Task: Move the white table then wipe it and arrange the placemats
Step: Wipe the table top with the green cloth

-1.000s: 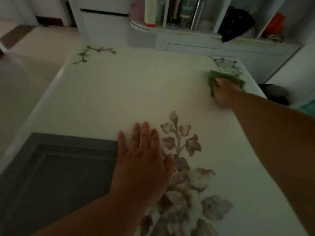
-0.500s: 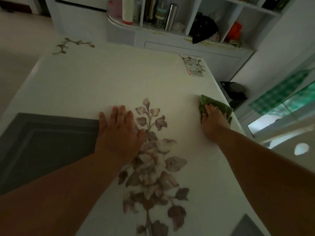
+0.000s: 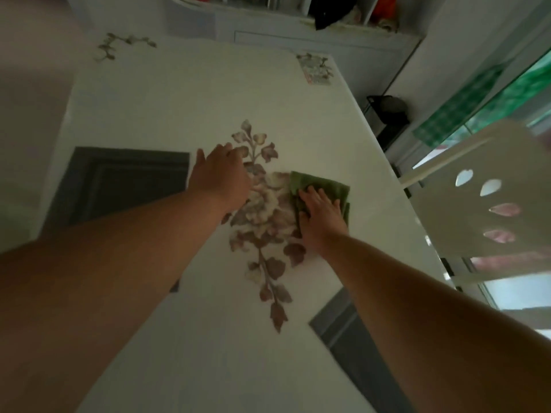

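Note:
The white table (image 3: 190, 93) with a printed flower pattern fills the view. My right hand (image 3: 320, 217) presses flat on a folded green cloth (image 3: 323, 186) at the table's middle, on the flower print. My left hand (image 3: 220, 177) lies flat on the tabletop just left of it, fingers spread, holding nothing. One grey placemat (image 3: 119, 183) lies at the left under my left forearm. A second grey placemat (image 3: 354, 341) shows at the near right, partly hidden by my right arm.
A white chair back (image 3: 483, 210) with petal cut-outs stands close at the table's right edge. White shelves (image 3: 298, 28) with bottles and a dark bag stand behind the far edge. A dark bin (image 3: 387, 111) sits on the floor at the right.
My right hand has drawn the green cloth from the far right corner along the right edge, then leftward to the middle. My left hand stays flat on the table. The view has tilted down.

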